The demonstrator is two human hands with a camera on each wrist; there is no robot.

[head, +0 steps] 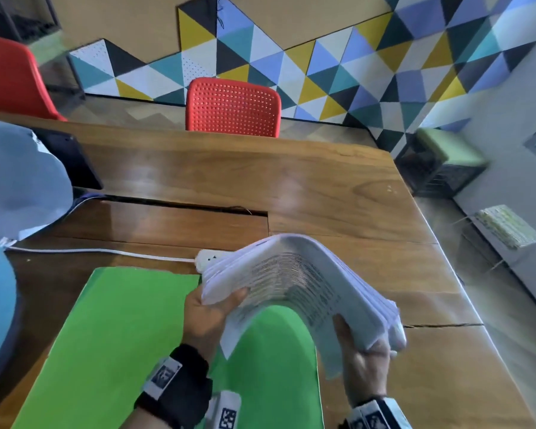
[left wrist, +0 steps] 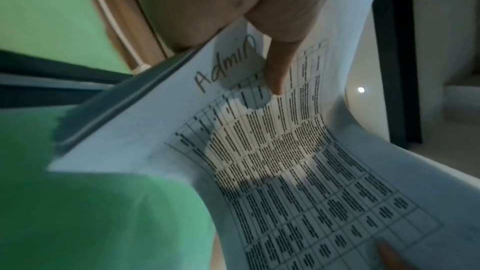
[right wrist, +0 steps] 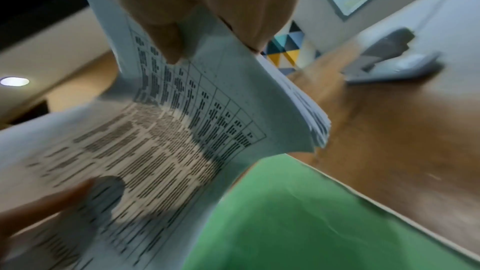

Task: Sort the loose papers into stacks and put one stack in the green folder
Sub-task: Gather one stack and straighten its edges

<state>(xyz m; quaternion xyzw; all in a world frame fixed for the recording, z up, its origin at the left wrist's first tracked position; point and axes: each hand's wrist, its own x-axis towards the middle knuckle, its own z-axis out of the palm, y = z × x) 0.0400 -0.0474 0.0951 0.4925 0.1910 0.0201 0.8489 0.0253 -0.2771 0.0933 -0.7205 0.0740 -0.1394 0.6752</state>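
A thick stack of printed papers (head: 294, 280) arches upward in the air above the green folder (head: 121, 335), which lies open flat on the wooden table. My left hand (head: 211, 311) pinches the stack's left end, thumb on the underside. My right hand (head: 365, 357) grips the right end, fingers curled round the edge. In the left wrist view the bottom sheet (left wrist: 272, 161) shows a printed table and the handwritten word "Admin". The right wrist view shows the same sheet (right wrist: 168, 141) bowed over the folder (right wrist: 298, 223), with the sheet edges fanned at the right.
A white power strip (head: 209, 258) and its cable lie just behind the folder. A dark tablet (head: 72, 159) and pale cloth sit at the far left. A red chair (head: 232, 108) stands behind the table (head: 322, 187); the table's right edge drops to the floor.
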